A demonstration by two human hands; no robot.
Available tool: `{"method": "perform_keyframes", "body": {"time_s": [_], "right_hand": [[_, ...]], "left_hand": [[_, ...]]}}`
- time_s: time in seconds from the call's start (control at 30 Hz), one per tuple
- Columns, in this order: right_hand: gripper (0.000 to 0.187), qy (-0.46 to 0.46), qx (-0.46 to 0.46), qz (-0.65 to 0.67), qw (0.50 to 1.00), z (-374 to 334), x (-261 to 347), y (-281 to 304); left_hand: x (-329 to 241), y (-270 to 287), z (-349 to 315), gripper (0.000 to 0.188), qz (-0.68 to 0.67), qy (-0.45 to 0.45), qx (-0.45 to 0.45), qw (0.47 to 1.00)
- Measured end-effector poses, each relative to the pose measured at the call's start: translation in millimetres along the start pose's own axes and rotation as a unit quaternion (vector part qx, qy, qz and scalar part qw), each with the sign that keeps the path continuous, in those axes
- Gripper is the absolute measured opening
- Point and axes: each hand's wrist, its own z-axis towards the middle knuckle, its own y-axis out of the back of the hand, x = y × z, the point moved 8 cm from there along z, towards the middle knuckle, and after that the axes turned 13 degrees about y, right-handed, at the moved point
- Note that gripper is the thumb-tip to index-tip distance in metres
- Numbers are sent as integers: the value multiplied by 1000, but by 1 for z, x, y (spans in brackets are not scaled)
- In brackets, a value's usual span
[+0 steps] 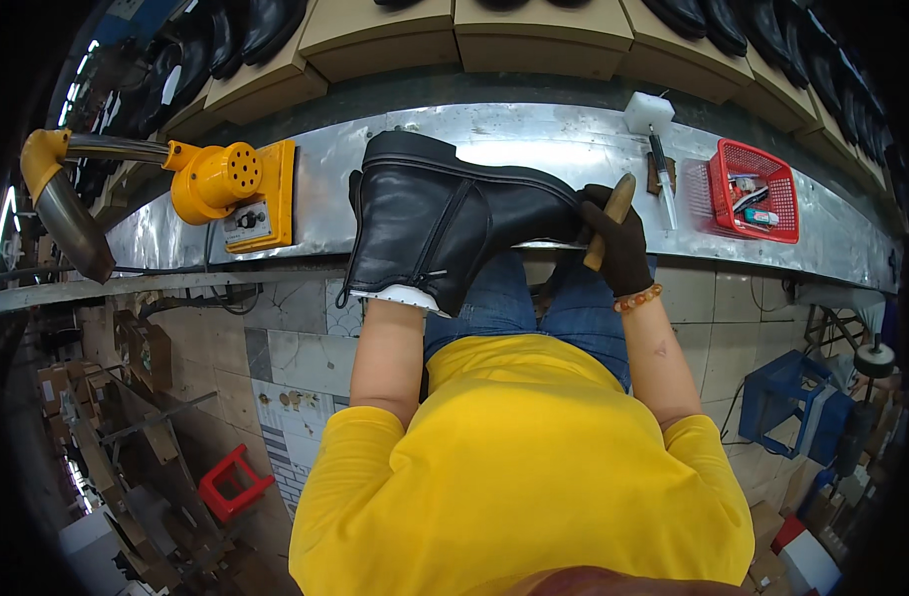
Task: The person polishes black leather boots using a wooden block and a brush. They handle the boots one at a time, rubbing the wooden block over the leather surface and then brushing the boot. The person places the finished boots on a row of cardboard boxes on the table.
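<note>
A black leather ankle boot (430, 223) lies across the front of the bench, sole up and toe to the right. Along its side run a zip and a seam. My left forearm (387, 353) goes into the boot's opening, past a white lining edge, so the hand inside is hidden. My right hand (621, 238), in a dark glove, is at the boot's toe. Its fingers are closed round a brown wooden stick (610, 223), whose two ends stick out. Whether a blade or tip belongs to the stick cannot be seen.
On the metal bench (544, 124), a yellow blower machine (238, 189) with a bent metal nozzle stands left. Rightward are a white block (649, 111), a syringe-like tube (661, 169) and a red basket (748, 233) of small items. Cardboard boxes (544, 50) bearing black footwear line the back.
</note>
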Motion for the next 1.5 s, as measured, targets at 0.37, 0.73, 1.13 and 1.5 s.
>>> {"method": "perform_keyframes", "body": {"time_s": [0.37,0.73,1.13,1.5], "right_hand": [[37,-51,12,3,999,-2,-21,0],[46,-13,53,148,987,3,-21,-17],[47,141,53,93,984,7,92,-6],[40,153,9,98,983,10,122,0]], "left_hand": [[-1,10,5,45,7,1,-10,1000],[-4,10,17,39,96,-27,1,995],[-13,-75,0,50,385,-120,141,904],[42,-63,-22,86,-441,255,263,819]]}}
